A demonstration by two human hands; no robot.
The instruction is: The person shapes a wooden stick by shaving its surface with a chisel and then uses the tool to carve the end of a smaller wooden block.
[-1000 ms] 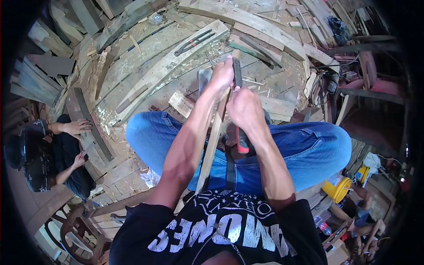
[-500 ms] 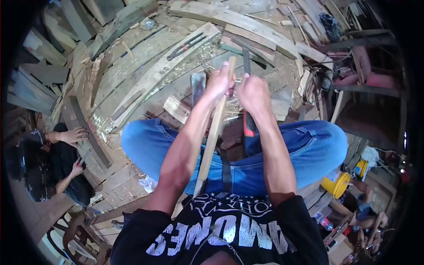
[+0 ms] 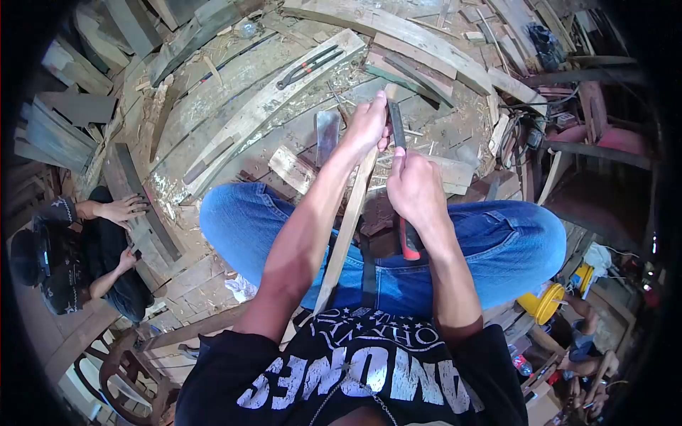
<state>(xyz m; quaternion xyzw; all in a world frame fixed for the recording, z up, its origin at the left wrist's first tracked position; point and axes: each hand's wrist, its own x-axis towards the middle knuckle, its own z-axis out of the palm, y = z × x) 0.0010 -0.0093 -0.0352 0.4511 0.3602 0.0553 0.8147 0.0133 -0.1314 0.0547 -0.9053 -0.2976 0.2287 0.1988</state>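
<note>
My left hand [image 3: 368, 126] is closed around the upper part of a long wood strip [image 3: 347, 226], which slants down between my legs to my shirt. In my closed right hand [image 3: 415, 186] is a hand tool [image 3: 396, 128] with a flat dark blade and a red-and-black handle, thumb laid along it. The blade's far end overlaps the strip's top beside my left fingers. The handle end hangs below my fist, over my jeans. Beyond my hands lie a small dark block [image 3: 327, 133] and a wood offcut [image 3: 293, 169] on the floor.
Pliers with red grips [image 3: 310, 66] lie on a long plank [image 3: 266, 99] ahead. Curved timbers [image 3: 398, 30] and shavings spread across the floor. A person [image 3: 67, 248] sits at left with hands on a board [image 3: 142, 206]. At lower right are a yellow bucket [image 3: 543, 304] and another person [image 3: 586, 337].
My right hand has moved down and slightly right, and the tool's blade now leans across toward the strip's top. My left hand stays on the strip. The whole view has shifted slightly.
</note>
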